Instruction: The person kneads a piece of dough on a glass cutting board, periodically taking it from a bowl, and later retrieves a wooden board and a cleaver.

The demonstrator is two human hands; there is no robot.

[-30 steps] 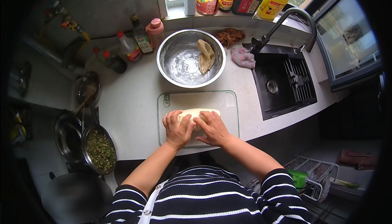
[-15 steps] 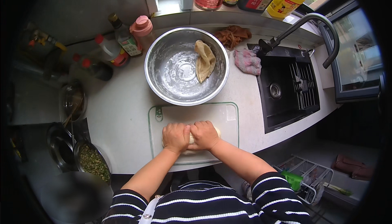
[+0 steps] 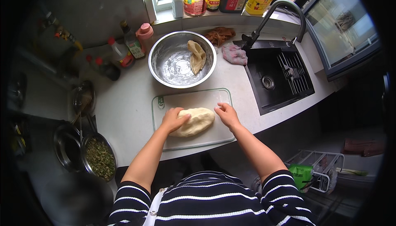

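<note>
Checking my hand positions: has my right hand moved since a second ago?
Yes, your right hand has moved right, from atop the dough to beside it, nearer the sink.

Your 2 hands are apart, palms down and loosely spread.
Your left forearm (image 3: 145, 156) slants up and rightward from the lower edge, your right forearm (image 3: 258, 149) up and leftward, so the 2 lean toward each other. Your left hand (image 3: 174, 120) is down in contact, back upward, fingers pointing up and right, thumb held out from them. Your right hand (image 3: 227, 114) hangs free, fingers bent and pointing up and left, a small gap between thumb and index finger; its wrist (image 3: 235, 127) sits slightly higher than your left wrist (image 3: 164, 130).
</note>
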